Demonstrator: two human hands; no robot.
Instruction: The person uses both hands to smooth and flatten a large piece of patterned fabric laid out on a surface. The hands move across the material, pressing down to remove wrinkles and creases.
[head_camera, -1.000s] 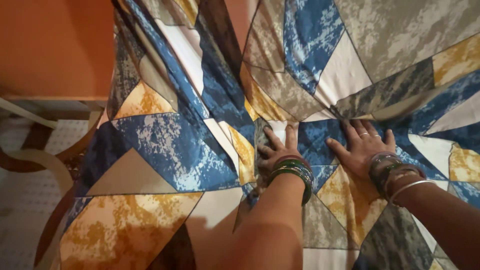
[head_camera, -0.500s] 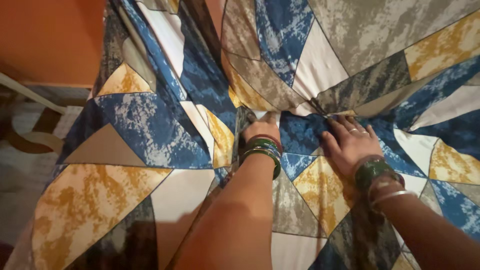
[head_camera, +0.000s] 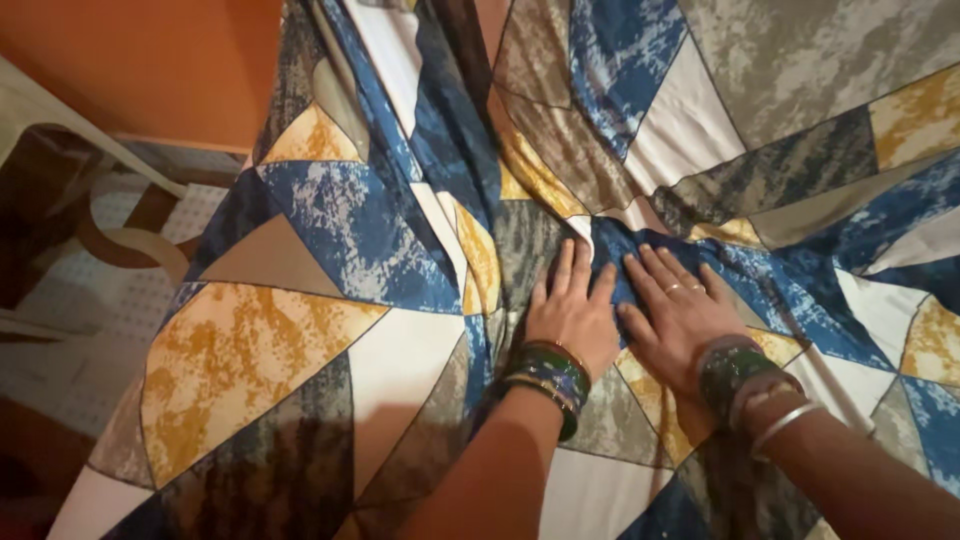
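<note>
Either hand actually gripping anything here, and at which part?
Nothing is gripped. The left hand and right hand lie flat, fingers spread, side by side on the blue, yellow, grey and white geometric-patterned cloth, pressing on a blue patch near its bunched folds.

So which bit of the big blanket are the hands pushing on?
Find the big patchwork sheet of blue, yellow, grey and white shapes. Near its middle, the left hand and right hand lie flat, side by side, on a wrinkled dark blue patch where the folds meet.

An orange wall (head_camera: 130, 60) stands at the left, warmly lit. Below it, a pale plastic chair (head_camera: 60, 130) sits on a light, dotted floor (head_camera: 110, 300).
</note>
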